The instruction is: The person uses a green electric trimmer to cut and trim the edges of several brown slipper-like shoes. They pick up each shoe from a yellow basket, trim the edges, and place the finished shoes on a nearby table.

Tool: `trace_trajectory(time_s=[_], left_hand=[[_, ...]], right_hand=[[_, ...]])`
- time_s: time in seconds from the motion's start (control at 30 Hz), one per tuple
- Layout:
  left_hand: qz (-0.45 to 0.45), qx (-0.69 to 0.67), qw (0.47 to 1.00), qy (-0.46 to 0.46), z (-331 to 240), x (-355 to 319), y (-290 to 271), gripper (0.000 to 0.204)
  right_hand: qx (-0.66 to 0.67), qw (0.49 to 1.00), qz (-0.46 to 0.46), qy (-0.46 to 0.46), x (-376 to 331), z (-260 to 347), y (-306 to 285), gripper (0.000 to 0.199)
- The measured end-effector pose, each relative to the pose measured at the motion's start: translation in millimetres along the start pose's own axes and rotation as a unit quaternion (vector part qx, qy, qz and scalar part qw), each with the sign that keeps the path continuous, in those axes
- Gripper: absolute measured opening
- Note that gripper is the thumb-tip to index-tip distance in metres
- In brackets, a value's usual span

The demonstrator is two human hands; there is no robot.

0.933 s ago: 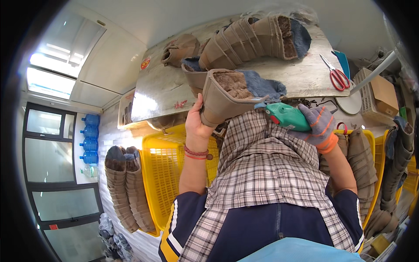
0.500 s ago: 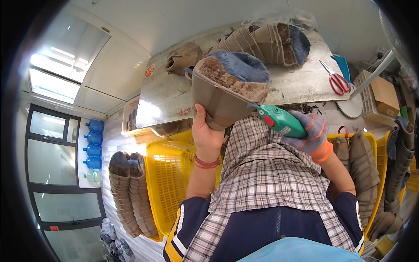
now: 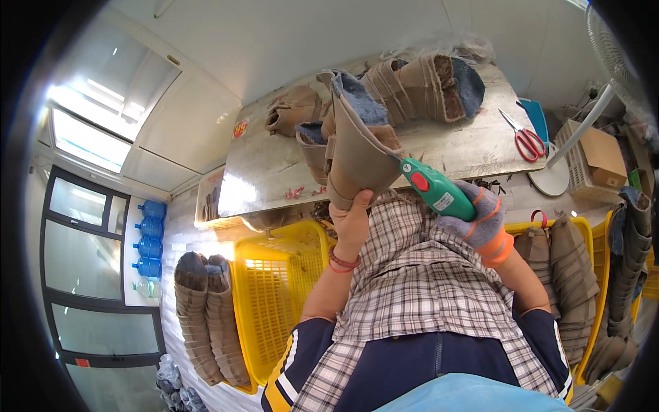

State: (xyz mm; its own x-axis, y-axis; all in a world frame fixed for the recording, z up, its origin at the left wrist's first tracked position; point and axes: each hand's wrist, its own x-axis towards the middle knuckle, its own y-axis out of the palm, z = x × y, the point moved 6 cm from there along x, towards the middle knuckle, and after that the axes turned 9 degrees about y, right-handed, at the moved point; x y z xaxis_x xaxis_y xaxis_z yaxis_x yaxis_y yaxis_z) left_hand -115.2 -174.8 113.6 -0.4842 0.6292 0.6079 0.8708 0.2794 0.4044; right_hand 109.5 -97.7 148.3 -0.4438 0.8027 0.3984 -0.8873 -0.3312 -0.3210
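Observation:
A taupe boot upper (image 3: 353,165) with fluffy blue and brown lining is in my bare left hand (image 3: 350,223), thumb pressed on its lower side. My right hand (image 3: 477,223), in a grey and orange work glove, is wrapped round a green handheld electric cutter (image 3: 439,191) with a red button. The cutter's tip meets or nearly meets the right corner of the upper's fluffy rim; its blade is hard to make out. Just behind lies another piece with blue lining (image 3: 312,132), partly hidden by the held upper.
On the worktable (image 3: 467,147) are nested boot uppers (image 3: 412,86), a single upper (image 3: 295,110) and red-handled scissors (image 3: 528,144). Yellow baskets stand left (image 3: 274,275) and right (image 3: 587,275) of me; stacked uppers (image 3: 199,316) are beside the left one. A fan (image 3: 611,55) is at far right.
My left hand has moved right and turned the upper, so its side faces me more and its opening shows less. The cutter has tilted steeper and shifted slightly left, staying at the rim.

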Motion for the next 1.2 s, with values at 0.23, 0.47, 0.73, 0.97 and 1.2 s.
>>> trace_trajectory(time_s=[0.23,0.47,0.73,0.97,1.2], left_hand=[[0.162,0.354,0.904,0.173,-1.7,0.7,21.1,0.027],[0.282,0.547,0.742,0.267,9.4,-5.7,40.0,0.04],[0.346,0.539,0.719,0.27,15.6,-14.6,43.5,0.039],[-0.034,0.008,0.998,-0.056,-17.1,-7.5,-67.6,0.041],[-0.022,-0.076,0.997,-0.021,-85.4,85.1,-185.3,0.052]], right_hand=[[0.042,0.995,-0.025,0.09,-4.0,-14.2,0.2,0.054],[0.16,0.97,-0.054,0.174,-8.0,-29.2,-1.9,0.047],[0.233,0.946,-0.071,0.214,-6.1,-41.2,-4.1,0.039],[0.195,0.946,-0.126,0.227,-13.5,-62.4,-34.5,0.031],[0.094,0.952,-0.152,0.25,-45.8,-81.3,-37.5,0.023]])
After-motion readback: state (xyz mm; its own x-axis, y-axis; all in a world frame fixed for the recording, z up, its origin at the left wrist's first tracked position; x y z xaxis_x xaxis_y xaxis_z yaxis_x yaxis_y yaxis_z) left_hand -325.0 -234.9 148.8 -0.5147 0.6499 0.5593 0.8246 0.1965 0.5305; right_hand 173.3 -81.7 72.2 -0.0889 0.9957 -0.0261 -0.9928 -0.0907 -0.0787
